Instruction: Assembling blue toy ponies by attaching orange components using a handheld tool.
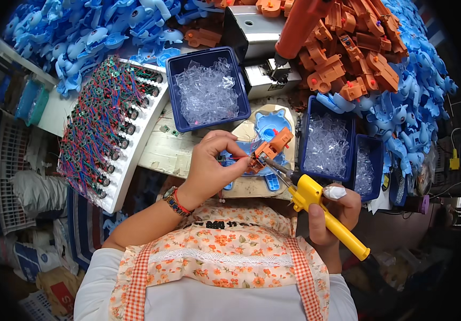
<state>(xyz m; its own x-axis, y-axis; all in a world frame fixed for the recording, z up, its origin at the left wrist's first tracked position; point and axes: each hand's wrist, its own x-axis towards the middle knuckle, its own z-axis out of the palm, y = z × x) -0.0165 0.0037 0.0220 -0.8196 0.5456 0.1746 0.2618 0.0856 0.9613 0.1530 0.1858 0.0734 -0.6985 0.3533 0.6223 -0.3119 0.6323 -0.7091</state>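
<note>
My left hand [212, 167] is closed, thumb and forefinger pinching thin red and dark wires [235, 158] beside an orange plastic housing [276, 143]. The housing rests over light blue plastic shell parts [271, 125] at the middle of the bench. In my right hand [343, 215] is a yellow soldering gun [310, 193], gripped by its handle, with a white wrap on one finger. The metal tip points left, up against the orange housing near the wire ends. My fingertips partly hide the exact joint.
A navy bin [173, 125] of clear plastic pieces stands beyond my left hand; two similar bins [306, 170] are at right. A white rack [114, 200] holds many wired boards. Orange housings [327, 72] and blue shells [89, 45] are heaped behind. A red tool [300, 29] hangs overhead.
</note>
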